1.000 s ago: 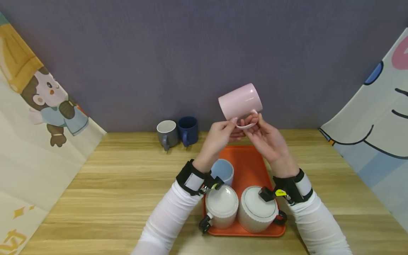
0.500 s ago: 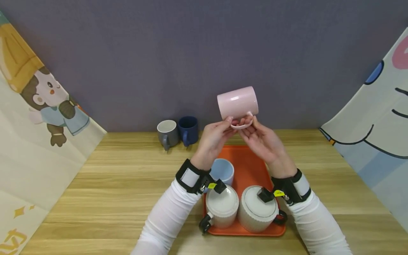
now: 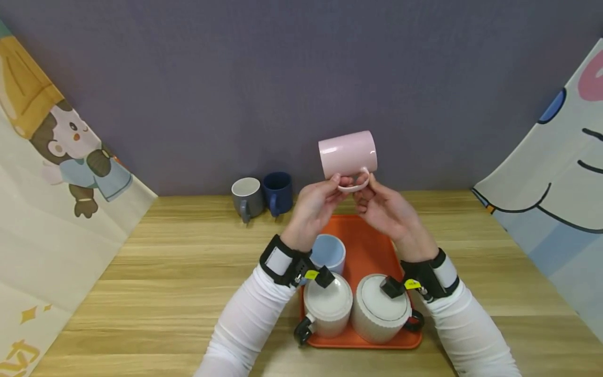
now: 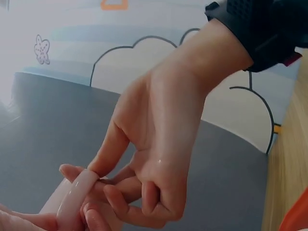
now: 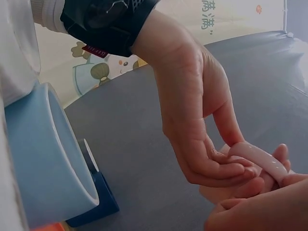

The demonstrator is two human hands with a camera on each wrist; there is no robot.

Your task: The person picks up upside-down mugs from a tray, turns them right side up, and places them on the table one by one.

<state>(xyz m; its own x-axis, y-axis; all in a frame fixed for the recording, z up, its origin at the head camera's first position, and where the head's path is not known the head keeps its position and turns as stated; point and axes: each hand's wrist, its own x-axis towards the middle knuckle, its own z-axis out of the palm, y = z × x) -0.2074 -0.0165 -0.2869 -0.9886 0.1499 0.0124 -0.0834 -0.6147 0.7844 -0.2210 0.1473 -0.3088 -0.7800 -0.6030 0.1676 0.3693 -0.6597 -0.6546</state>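
A pink mug (image 3: 348,153) is held up above the far edge of the table, tipped on its side with its handle towards me. Its opening does not show. My left hand (image 3: 313,209) pinches the left end of the handle (image 4: 77,197), thumb on top. At the handle's right end, my right hand (image 3: 391,212) grips with thumb and curled fingers. Both hands' fingertips meet behind and inside the handle loop, partly hidden by it. In the right wrist view, the left hand (image 5: 187,106) is seen bent down onto the handle.
Below the hands lies an orange tray (image 3: 369,235) bearing a light blue cup (image 3: 328,252) and two lidded pale mugs (image 3: 328,309) with black handles. A grey mug (image 3: 248,199) and a navy mug (image 3: 278,193) stand by the grey back wall (image 3: 188,104).
The pink mug has shifted slightly left and down and lies more level. My left hand has moved a little left with it, and my right fingers have curled further at the handle.
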